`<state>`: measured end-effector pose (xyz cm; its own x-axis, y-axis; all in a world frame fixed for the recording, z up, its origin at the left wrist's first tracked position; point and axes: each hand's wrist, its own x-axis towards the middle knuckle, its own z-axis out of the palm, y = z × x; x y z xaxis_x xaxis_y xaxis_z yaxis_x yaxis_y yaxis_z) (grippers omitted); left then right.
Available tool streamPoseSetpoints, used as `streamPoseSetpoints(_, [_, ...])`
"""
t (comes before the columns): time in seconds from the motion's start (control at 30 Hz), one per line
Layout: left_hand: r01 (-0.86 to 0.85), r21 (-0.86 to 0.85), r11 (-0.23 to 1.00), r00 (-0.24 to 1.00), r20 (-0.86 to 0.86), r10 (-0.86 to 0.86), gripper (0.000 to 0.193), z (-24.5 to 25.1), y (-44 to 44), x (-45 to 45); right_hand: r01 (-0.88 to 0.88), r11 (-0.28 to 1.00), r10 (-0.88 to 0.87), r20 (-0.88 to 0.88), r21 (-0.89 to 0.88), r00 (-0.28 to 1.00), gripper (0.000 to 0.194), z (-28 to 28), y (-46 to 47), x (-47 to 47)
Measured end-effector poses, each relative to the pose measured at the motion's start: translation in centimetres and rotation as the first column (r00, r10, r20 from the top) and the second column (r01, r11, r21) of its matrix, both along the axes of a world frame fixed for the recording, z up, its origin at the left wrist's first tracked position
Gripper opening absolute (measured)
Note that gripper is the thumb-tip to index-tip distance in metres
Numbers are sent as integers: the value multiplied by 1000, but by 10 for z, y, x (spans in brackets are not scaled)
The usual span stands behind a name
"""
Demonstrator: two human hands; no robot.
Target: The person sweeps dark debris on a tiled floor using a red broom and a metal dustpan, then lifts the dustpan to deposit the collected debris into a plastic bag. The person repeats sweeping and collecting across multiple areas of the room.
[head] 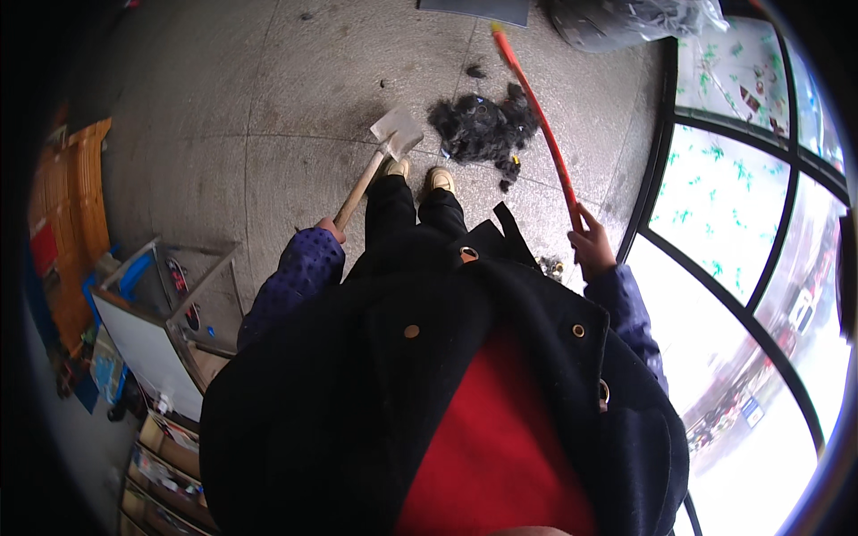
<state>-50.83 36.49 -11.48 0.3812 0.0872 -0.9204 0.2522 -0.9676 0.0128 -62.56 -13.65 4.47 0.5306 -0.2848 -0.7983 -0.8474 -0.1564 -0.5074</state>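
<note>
My left hand (332, 229) grips the wooden handle of a small shovel (397, 132). Its flat metal blade is near the floor, just ahead of my left shoe. In my right hand (593, 244) is a long red pole (551, 134) with a yellow tip, slanting forward and left; what its far end touches cannot be told. A heap of black, hair-like fluff (482, 127) with small coloured scraps in it lies on the floor between shovel blade and pole. Two smaller dark tufts lie beyond it.
Glazed panels in a black frame (720, 201) line my right side. A filled plastic bag (623, 23) and a grey flat panel (479, 9) are ahead. To my left stand a metal-framed case (167, 288) and an orange-brown wooden piece (74, 221). Small debris (551, 268) lies near my right hand.
</note>
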Motion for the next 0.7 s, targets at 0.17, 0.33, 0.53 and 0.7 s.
streamPoseSetpoints(0.17, [226,36,973,973,-63,-224,38,-12,-3,53,-584,620,521,-282,-523,806,66,-50,21,31])
streamPoseSetpoints(0.33, [413,81,907,910,-83,-407,35,-22,-4,77,-624,680,527,-336,-384,781,62,-4,40,-5])
streamPoseSetpoints(0.53, [427,18,904,900,-102,-423,48,-35,-5,94,-79,935,34,-134,-346,990,61,21,72,-47])
streamPoseSetpoints(0.7, [443,-37,896,882,-162,-442,46,-28,-18,112,109,915,-175,-137,-389,975,59,-56,54,3])
